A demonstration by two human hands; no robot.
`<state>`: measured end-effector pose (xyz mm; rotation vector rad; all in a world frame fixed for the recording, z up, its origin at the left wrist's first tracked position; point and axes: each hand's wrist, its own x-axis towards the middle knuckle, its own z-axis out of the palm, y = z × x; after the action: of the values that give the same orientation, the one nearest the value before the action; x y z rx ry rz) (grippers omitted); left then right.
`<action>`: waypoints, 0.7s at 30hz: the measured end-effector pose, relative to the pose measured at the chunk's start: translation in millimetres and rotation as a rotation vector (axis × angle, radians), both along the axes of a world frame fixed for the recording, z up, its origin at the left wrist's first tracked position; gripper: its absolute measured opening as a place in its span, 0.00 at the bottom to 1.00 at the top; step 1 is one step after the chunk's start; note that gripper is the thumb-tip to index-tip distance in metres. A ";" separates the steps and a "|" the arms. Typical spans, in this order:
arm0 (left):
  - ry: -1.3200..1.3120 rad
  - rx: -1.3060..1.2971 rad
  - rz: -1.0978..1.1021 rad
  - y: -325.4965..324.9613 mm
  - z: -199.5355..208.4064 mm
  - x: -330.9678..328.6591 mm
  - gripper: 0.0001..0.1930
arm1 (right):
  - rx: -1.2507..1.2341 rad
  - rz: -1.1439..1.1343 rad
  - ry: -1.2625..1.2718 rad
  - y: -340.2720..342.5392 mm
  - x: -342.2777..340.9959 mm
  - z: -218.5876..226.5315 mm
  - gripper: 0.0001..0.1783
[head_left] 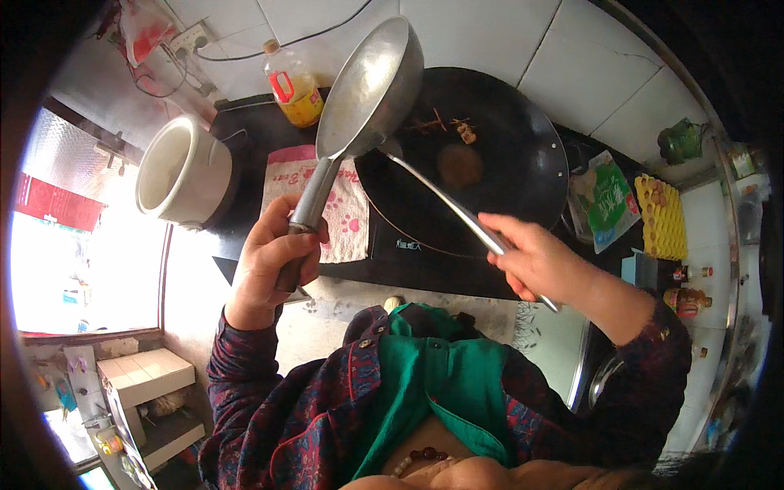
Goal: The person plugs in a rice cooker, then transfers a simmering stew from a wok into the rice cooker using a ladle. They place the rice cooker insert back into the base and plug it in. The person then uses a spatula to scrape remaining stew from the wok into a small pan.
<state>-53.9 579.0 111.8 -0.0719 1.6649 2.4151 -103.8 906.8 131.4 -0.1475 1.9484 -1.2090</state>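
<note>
Closed around the dark grip of a small silver metal pan, my left hand holds it tilted up over the left side of a large black wok. The long steel handle of a cooking utensil is gripped in my right hand. Its far end meets the pan's lower edge, where the head is mostly hidden, so I cannot tell whether it is a ladle or a spatula. Inside the wok lie some dried brown and reddish pieces and a small brownish pool.
A pink-and-white towel lies left of the wok. Farther left stands a pale pot, with an oil bottle behind. To the right are a green-and-white bag and a yellow egg tray. White tiles rise behind.
</note>
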 end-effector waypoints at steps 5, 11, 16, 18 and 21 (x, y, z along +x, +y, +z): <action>-0.013 -0.019 0.007 3.3 -1.0 -2.0 0.20 | -0.180 -0.368 -0.112 11.3 -21.7 -1.3 0.31; -0.074 -0.112 -0.024 -0.5 -1.5 -7.6 0.19 | 0.490 0.282 0.550 89.4 2.7 67.8 0.31; -0.167 -0.276 -0.085 -1.2 5.1 -11.9 0.23 | 0.738 0.431 0.490 111.9 16.0 76.7 0.31; -0.228 -0.355 -0.136 -3.6 11.0 -13.0 0.25 | 0.719 0.387 0.492 112.9 3.9 54.2 0.30; -0.257 -0.490 -0.211 -3.9 17.4 -12.7 0.25 | 0.536 0.289 0.632 104.4 -20.1 -0.7 0.30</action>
<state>-66.6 575.1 129.2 -0.2538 1.9798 1.7232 -123.9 1011.2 130.7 -0.5592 2.6105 -0.4392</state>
